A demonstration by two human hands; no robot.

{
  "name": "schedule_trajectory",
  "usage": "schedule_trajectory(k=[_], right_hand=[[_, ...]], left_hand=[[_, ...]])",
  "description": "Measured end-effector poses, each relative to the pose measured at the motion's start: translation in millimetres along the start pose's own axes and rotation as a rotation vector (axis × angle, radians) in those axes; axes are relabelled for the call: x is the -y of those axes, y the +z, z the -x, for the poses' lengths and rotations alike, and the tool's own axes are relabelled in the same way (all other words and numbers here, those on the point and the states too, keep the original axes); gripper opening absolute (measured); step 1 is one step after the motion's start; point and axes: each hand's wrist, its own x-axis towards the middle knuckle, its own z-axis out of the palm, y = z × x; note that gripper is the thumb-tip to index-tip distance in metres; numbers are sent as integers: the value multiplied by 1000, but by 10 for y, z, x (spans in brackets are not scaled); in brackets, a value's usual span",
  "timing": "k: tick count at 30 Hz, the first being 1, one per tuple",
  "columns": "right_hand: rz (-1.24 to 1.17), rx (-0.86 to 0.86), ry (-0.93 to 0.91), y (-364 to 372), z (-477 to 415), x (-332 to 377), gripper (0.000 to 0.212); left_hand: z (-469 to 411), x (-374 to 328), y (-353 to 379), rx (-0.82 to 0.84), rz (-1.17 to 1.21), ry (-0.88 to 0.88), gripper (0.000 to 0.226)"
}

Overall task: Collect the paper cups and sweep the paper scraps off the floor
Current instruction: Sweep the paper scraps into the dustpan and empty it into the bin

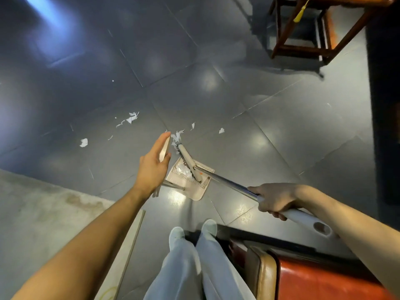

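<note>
The broom [227,183] is gripped by the right hand [275,198]; the dustpan handle [164,148] is pinched in the left hand [151,167]. Paper scraps [132,118], light and flimsy, are scattered centre-left on the floor [281,126], likely best dragged gently with the bristles.

Glossy dark grey floor tiles [216,94] reflect soft lights. A red-brown wooden chair [303,47], perhaps a stand, stands far off. Well left of it, bluish glare [47,16]; nearer than it, a pale mat [43,213] and an orange-red seat [324,278].
</note>
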Motion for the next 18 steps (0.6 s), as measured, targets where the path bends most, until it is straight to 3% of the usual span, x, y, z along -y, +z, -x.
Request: schedule_trajectory(k=[8,18], right_hand=[[-42,-136,21,-492,125,-31,75],[-135,-222,20,-1677,22,-194,70]], left_hand=[[-185,-82,134,-12,8,-14,69],[-611,-511,317,-104,110,-56,64]])
